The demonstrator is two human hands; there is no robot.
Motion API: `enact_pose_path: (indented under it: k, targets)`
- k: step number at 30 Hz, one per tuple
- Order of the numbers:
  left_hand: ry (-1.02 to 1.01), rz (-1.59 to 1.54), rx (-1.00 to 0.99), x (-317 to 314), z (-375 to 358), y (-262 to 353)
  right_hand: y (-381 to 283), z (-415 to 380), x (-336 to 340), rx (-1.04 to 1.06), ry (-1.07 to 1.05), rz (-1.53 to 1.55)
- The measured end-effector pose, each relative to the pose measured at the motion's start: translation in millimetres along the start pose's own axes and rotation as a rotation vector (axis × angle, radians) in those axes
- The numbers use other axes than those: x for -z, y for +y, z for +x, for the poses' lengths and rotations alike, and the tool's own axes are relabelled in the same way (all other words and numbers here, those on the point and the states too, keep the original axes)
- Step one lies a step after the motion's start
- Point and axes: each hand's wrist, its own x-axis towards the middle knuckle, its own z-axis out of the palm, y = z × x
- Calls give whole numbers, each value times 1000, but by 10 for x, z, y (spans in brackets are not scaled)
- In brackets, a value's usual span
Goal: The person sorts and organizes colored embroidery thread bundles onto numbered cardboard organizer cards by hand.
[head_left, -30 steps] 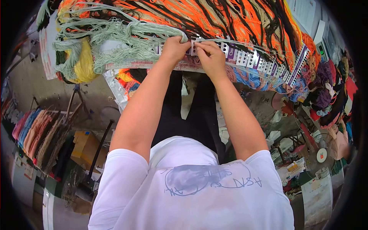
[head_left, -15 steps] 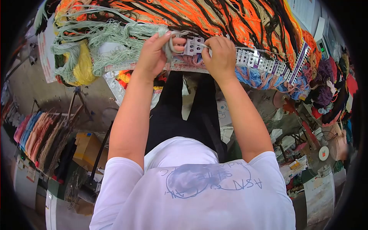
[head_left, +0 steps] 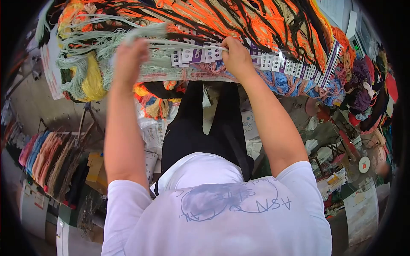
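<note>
My left hand (head_left: 131, 64), smeared by motion, is at the left with a bundle of pale green embroidery thread (head_left: 149, 31) at its fingers; it appears closed on it. From there, pale strands run right across the table to my right hand (head_left: 237, 57), whose thumb and fingers pinch them. Beneath the strands lies a row of white and purple cards (head_left: 194, 55) with punched holes. The row carries on right of my right hand as an overlapping stack of cards (head_left: 282, 64).
Orange, black and tan threads (head_left: 239, 21) cover the back of the table. A yellow skein (head_left: 92, 79) hangs at the left edge, blue and pink threads (head_left: 290, 85) at the front right. Purple and red yarn (head_left: 363, 94) is piled at right. Coloured skeins (head_left: 51, 153) hang on a rack at lower left.
My left hand has moved left with the pale green thread, and the strands now stretch between my hands. More cards show beneath them. My right hand has moved slightly left, still pinching.
</note>
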Motion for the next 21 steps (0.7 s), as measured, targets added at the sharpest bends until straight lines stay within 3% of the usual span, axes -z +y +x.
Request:
enact_pose_path:
  k: [4,6,8,9,12,16,19,21]
  targets:
    - [101,-220,-66,879,-27,875,18,39,-67,-50,14,-22]
    - [271,-79,-223,1138,3,1141,-10,28,-61,-63,27,-24]
    - [416,95,-322,754,-208,1385,-25,23,-59,-28,61,0]
    - [332,200,-318,713,-272,1398,-97,-16,-33,-1,110,-14]
    - [-15,-42,-129,101,-714,1371,-790,-187,320,-60,186,302]
    - [-353,-384,78,-716,-1400,1418,-1895,-590,978,-16,-2,868]
    - [-476,-495,85,-920,-1691,1572,-2273,-795,1403,-59,-176,952]
    - [-545,-621,158,-969,-1794,1658,-2341,-880,1576,-67,-177,1028]
